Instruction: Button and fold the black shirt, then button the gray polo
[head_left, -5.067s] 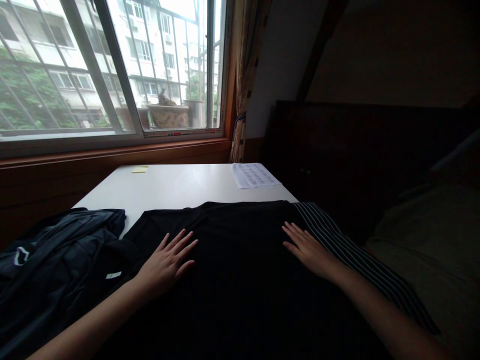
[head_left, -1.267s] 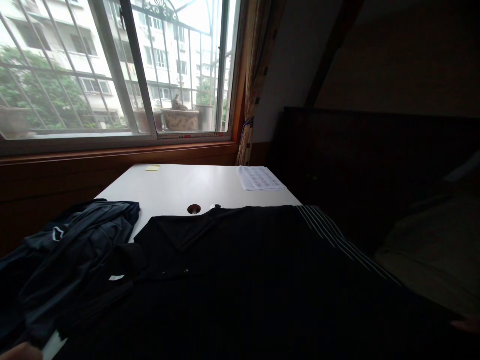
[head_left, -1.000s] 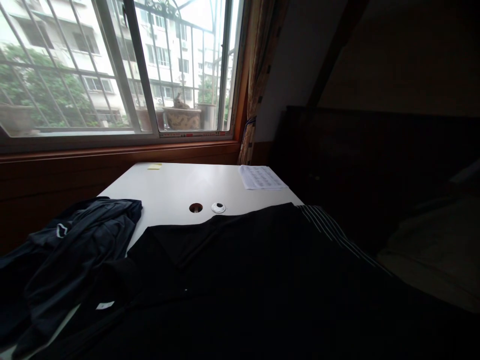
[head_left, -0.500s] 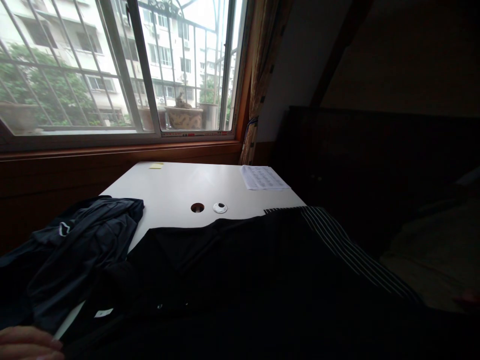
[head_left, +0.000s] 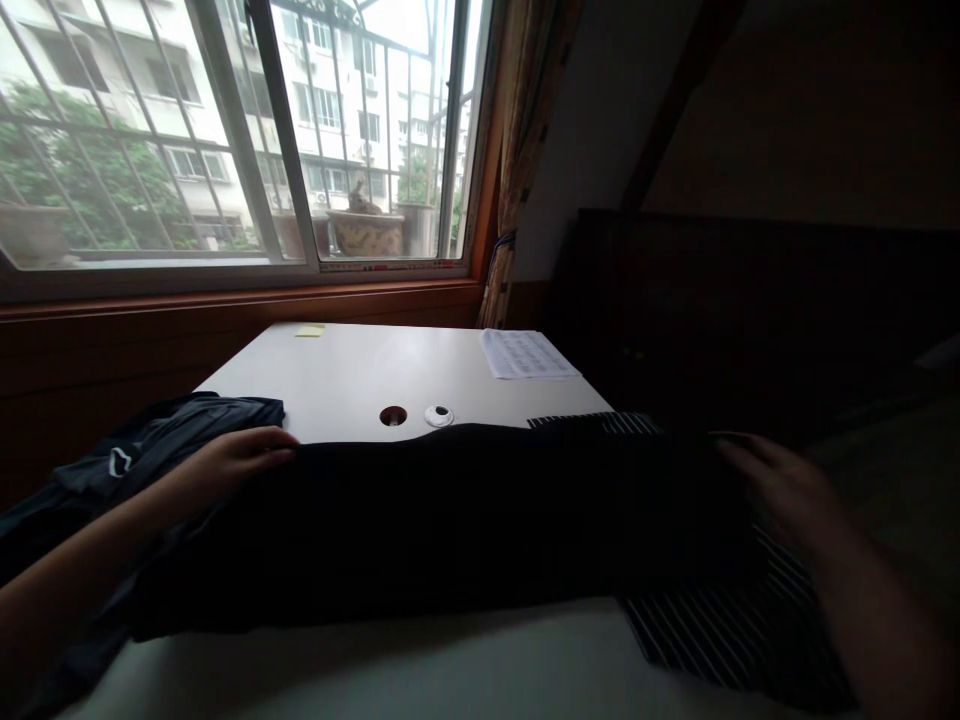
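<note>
A black garment with white-striped parts [head_left: 465, 520], probably a shirt, is stretched between my hands over the white table [head_left: 360, 365]. My left hand [head_left: 251, 450] pinches its far left corner. At the far right corner, my right hand [head_left: 772, 480] has its fingers closed on the cloth, somewhat blurred. The near edge of the garment is off the table's front, where bare white surface shows. Striped cloth [head_left: 705, 630] hangs or lies below at the right. Detail in the black fabric is lost in the dark.
Dark blue clothing [head_left: 150, 440] lies crumpled at the table's left. Printed sheets [head_left: 529, 355] rest at the far right and a yellow note [head_left: 310, 330] at the far left. A round hole [head_left: 394, 416] and a white round cap [head_left: 439, 415] are mid-table. A barred window stands behind.
Both hands have come to the garment's far corners and gripped it. Its near part has been carried away from me, folding over and uncovering the table's front.
</note>
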